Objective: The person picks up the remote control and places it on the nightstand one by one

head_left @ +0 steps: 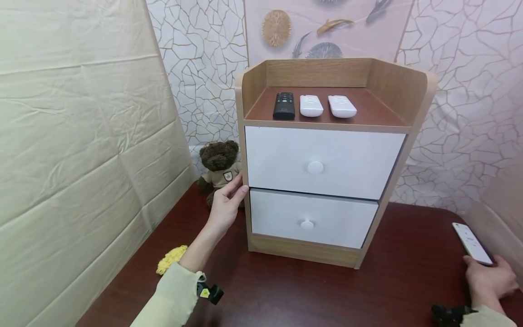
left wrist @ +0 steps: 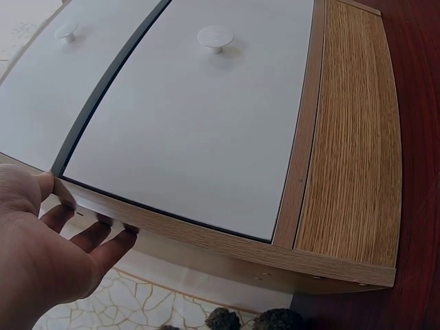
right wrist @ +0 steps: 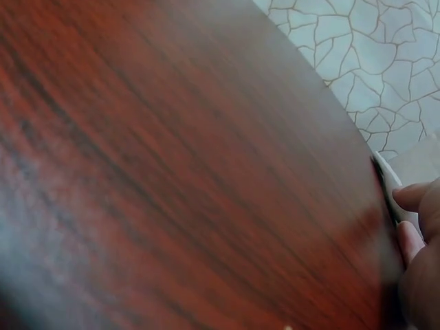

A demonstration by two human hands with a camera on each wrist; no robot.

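Observation:
A small wood-trimmed cabinet (head_left: pixel 302 255) has a white upper drawer (head_left: pixel 282 154) and a white lower drawer (head_left: pixel 278 213), each with a round knob. My left hand (head_left: pixel 224 210) grips the cabinet's left front edge near the gap between the drawers. In the left wrist view the thumb lies on the front edge while bent fingers (left wrist: pixel 108 242) touch the side panel. Far to the right, my right hand (head_left: pixel 490 277) holds the near end of a white remote control (head_left: pixel 471 243) at the table's edge. The remote is mostly edge-on in the right wrist view.
On the cabinet top lie a black remote (head_left: pixel 283 106) and two white remotes (head_left: pixel 311 106). A brown teddy bear (head_left: pixel 219 156) sits behind the cabinet's left side. Something yellow and stringy (head_left: pixel 171 259) lies beside my left forearm. Draped cloth (head_left: pixel 81 136) borders the dark red table (head_left: pixel 294 295).

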